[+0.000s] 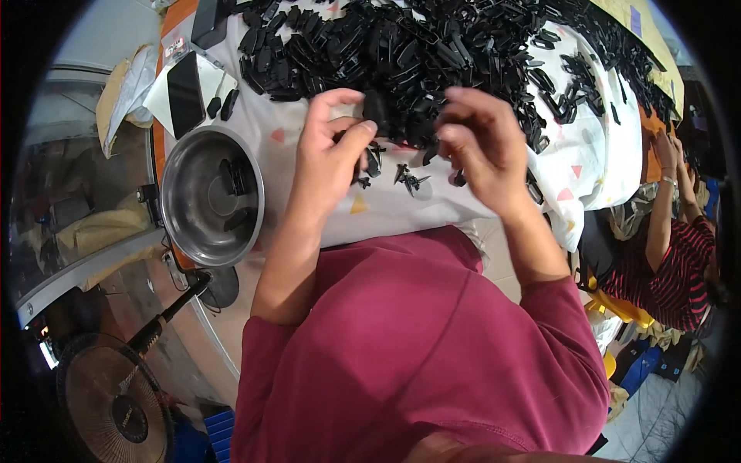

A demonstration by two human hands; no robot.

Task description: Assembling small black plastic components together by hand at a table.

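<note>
My left hand (330,150) is closed, thumb against the fingers, around a small black plastic part that its fingers mostly hide. To its right, my right hand (490,150) hovers over the cloth with curled fingers blurred by motion; whether anything is in them cannot be made out. Beyond both hands spreads a big heap of black plastic pieces (340,50). On the cloth between the hands lie several small dark bits (417,184), too small to name. A steel bowl (258,174) stands left of my left hand, with a few black pieces (234,177) inside.
A patterned white cloth (309,224) covers the table. At the far left lies a dark phone-like slab (185,96) on white paper. A standing fan (116,401) is at the lower left. On the right, another person in a striped top (671,255) reaches toward the table.
</note>
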